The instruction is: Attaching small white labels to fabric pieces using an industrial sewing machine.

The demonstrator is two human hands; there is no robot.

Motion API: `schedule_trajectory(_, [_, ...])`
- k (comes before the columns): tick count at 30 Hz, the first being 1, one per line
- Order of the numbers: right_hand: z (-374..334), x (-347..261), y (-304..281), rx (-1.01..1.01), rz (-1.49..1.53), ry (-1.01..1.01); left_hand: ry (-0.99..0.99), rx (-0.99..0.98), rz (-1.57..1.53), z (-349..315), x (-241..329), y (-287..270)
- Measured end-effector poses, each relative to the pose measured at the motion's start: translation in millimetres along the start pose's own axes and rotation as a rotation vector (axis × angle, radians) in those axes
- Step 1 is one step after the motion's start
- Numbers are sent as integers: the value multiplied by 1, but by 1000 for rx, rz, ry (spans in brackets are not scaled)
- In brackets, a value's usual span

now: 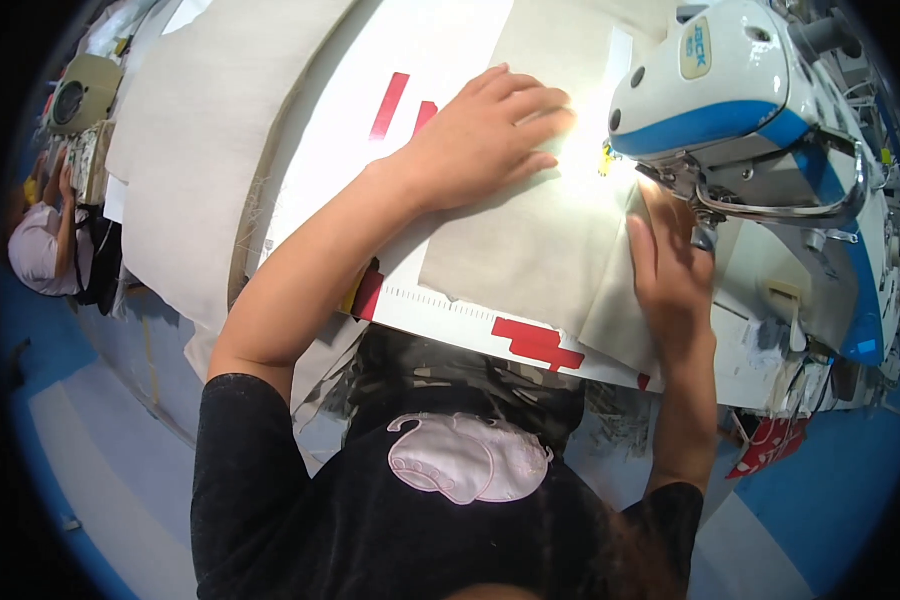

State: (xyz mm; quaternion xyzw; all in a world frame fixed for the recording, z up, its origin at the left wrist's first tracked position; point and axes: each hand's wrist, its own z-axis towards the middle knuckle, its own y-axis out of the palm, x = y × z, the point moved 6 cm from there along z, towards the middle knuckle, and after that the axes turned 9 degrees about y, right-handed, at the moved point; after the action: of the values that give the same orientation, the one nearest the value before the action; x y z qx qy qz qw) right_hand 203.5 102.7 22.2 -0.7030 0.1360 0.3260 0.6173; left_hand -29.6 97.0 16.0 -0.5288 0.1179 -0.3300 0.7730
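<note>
A beige piece of fabric [510, 250] lies flat on the white sewing table, under the head of a white and blue sewing machine [715, 95]. On its left part rests my left hand [495, 135], palm down with the fingers stretched toward the brightly lit needle area. My right hand [670, 255] lies on the fabric's right side, just below the needle area. Its thumb is extended, while the fingertips are partly hidden beneath the machine's metal parts. Both hands press on the cloth from above, and I see no grip around an edge.
A large stack of beige fabric [200, 140] covers the table's left side. Red tape strips [538, 343] mark the white table [435, 310]. At the far left another person [50, 240] sits by a machine. Cloth scraps and thread hang near the lower right.
</note>
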Motion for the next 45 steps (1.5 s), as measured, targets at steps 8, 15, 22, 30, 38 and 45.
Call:
schedule_trajectory(8, [10, 36, -21, 194, -508, -281, -208, -228, -8, -29, 16, -21])
schedule_trajectory(15, [22, 18, -34, 71, -428, -92, -148, -243, -493, -55, 107, -33])
schedule_trajectory(22, [-28, -25, -8, -43, -269, -400, 14, 19, -106, -6, 53, -10])
schedule_trajectory(30, [4, 36, -18, 145, -211, -266, -109, 27, -186, 2, 73, 1])
schedule_trajectory(38, [0, 50, -22, 107, -173, -126, -80, 26, -149, 2, 72, 2])
schedule_trajectory(45, [0, 49, -20, 90, -286, -182, -84, 45, -105, 2, 67, 4])
